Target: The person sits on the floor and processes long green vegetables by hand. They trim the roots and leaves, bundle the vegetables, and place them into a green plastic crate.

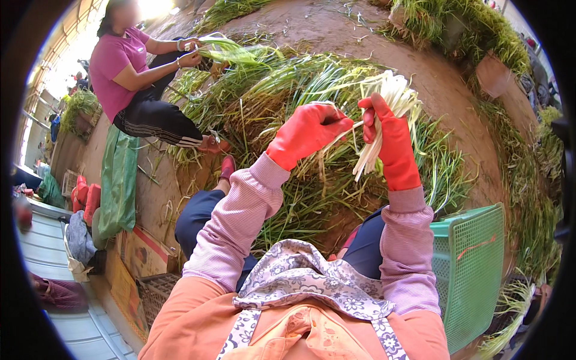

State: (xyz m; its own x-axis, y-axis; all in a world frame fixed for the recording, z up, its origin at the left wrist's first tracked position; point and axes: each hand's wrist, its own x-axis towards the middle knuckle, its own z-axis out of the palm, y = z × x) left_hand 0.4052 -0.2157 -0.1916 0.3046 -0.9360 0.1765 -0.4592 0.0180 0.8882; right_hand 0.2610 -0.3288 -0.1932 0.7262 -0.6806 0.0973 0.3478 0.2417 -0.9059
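Observation:
Both my hands wear red rubber gloves. My right hand [392, 135] is closed around a bundle of white-stemmed leafy stalks [390, 90], cut or root ends pointing up and down at the glove. Just left of it, my left hand [315, 128] pinches a thin pale strand [344, 135] that runs toward the bundle. Beneath both hands spreads a large heap of long green stalks [288, 211] with brown roots or dry leaves among them.
A co-worker [121, 72] in a pink shirt sits at the upper left, holding green leaves [234, 49]. A green plastic basket [472, 270] stands by my right side. A green sack [119, 180], a cardboard box [146, 254] and a brown crate [157, 288] are at left.

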